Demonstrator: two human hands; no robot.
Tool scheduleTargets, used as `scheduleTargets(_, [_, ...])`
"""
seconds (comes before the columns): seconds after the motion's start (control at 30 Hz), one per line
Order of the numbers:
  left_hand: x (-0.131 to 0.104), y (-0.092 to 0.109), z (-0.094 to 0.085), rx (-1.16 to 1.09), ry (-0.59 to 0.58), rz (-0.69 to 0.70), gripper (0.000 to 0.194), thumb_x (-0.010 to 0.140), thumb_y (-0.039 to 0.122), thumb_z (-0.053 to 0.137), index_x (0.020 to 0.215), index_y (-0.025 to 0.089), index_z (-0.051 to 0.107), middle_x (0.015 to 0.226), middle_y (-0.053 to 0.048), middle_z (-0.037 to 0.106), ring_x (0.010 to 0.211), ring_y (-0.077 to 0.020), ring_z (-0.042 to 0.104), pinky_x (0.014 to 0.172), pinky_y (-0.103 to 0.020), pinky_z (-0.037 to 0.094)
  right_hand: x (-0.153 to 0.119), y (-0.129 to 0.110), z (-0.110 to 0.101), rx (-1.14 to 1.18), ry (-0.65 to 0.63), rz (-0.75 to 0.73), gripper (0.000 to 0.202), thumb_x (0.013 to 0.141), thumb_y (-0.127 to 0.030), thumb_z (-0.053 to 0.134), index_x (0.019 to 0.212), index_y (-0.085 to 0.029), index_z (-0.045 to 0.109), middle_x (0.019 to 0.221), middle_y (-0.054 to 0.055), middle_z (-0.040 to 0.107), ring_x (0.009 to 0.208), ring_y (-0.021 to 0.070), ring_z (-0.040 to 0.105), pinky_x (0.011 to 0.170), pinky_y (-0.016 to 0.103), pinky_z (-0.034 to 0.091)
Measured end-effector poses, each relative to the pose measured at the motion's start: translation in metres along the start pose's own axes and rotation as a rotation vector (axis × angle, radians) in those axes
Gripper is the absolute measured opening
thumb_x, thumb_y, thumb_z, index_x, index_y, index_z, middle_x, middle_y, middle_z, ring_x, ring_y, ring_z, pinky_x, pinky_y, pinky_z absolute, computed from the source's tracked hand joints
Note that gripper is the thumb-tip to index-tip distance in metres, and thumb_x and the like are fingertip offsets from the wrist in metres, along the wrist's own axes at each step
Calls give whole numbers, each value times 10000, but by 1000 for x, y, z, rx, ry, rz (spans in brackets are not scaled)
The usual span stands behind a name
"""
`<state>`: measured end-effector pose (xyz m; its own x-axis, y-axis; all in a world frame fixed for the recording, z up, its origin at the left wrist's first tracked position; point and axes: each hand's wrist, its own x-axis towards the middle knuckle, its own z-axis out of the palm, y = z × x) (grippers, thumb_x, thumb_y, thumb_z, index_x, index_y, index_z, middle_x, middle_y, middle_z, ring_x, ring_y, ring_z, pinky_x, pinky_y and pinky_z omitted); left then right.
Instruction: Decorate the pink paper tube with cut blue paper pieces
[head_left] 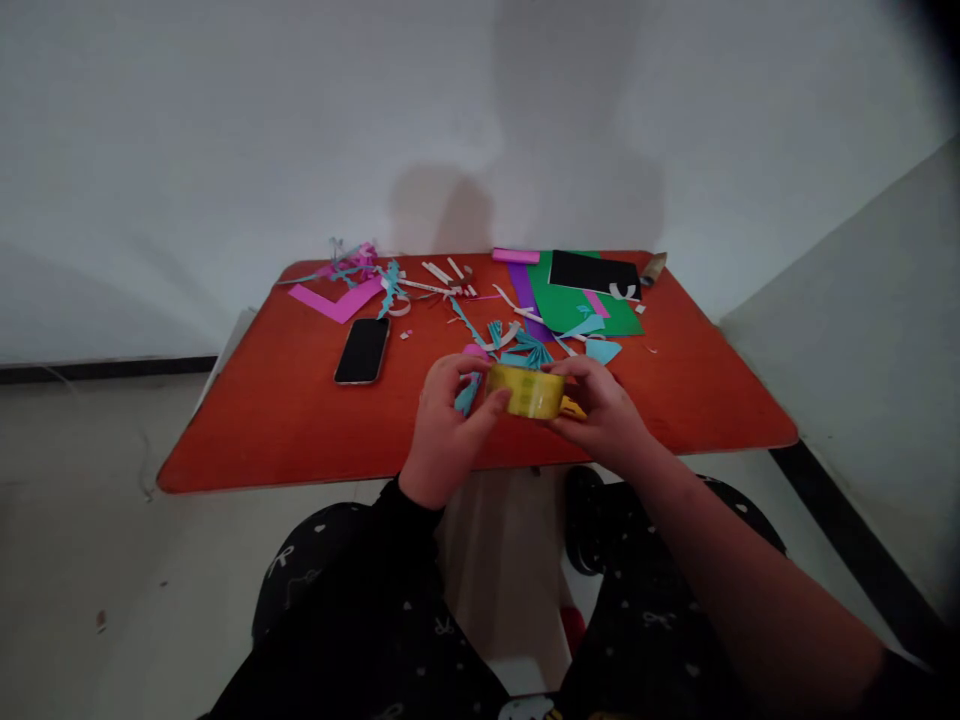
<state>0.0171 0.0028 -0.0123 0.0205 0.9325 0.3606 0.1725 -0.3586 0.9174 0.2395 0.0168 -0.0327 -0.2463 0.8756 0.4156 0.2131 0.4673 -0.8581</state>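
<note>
Above the near edge of the table, a yellow roll of packing tape (531, 392) is held between both hands. My left hand (448, 420) grips its left end, with the thumb across the front. On the right end, my right hand (600, 408) has its fingers and thumb closed around the roll. Just behind the tape lie folded teal paper fans (527, 346) and a light blue paper piece (602, 350). A small orange-yellow thing (573, 408) shows partly beneath my right fingers; its kind is hidden.
A phone (363, 351) lies left on the red table (285, 425). Cut pink paper (337, 300) and several scraps are scattered behind it. Green paper (559, 315), purple paper (523, 285) and a black rectangular sheet (595, 272) lie back right. A wall (300, 120) stands behind the table.
</note>
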Motion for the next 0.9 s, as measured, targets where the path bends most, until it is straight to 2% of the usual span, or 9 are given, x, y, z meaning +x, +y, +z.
scheduleTargets(0.07, [-3,2,3,118,14,65,364,876,385,766,1167,248,595,1281,-97,618,1246,-257,603,1072,-466,511,-1,1,7,-191,88,-97,409,812,-331,843,1104,-268,563,1117,74,626,1017,250,661,870,425,599])
scheduleTargets(0.13, [-6,4,5,188,-7,91,429,843,386,806,1178,244,578,1287,-100,605,1241,-265,600,1078,-485,508,-1,2,13,-339,124,-218,367,824,-333,824,1054,-257,549,1024,70,632,945,257,643,842,445,583])
scheduleTargets(0.27, [-7,6,6,237,-27,108,502,812,371,835,1195,231,541,1245,-95,584,1168,-258,609,1039,-482,526,-2,3,23,-478,72,-380,233,903,-310,716,1040,-251,537,977,73,646,915,273,640,802,458,568])
scheduleTargets(0.4, [-6,10,5,279,-47,146,451,843,320,805,1181,228,522,1241,-93,580,1199,-255,577,1052,-467,510,-4,2,29,-537,54,-408,153,932,-263,664,1028,-259,546,944,72,654,889,281,633,788,472,567])
scheduleTargets(0.57, [-7,13,5,319,-55,167,431,849,289,800,1168,237,515,1235,-90,593,1224,-262,577,1081,-465,482,-5,3,29,-543,50,-412,142,930,-224,658,1020,-265,556,924,75,651,881,283,630,788,494,578])
scheduleTargets(0.7, [-8,13,5,298,-78,162,460,869,285,775,1235,235,501,1279,-102,583,1253,-267,567,1098,-465,469,-6,5,28,-584,43,-421,166,918,-210,657,1036,-265,554,920,67,645,883,285,638,813,507,568])
scheduleTargets(0.9, [-9,17,6,364,-120,180,398,910,260,718,1228,227,481,1319,-130,585,1280,-281,560,1110,-481,441,-9,6,29,-609,49,-432,180,916,-180,661,1031,-253,543,935,76,658,857,281,623,764,467,552])
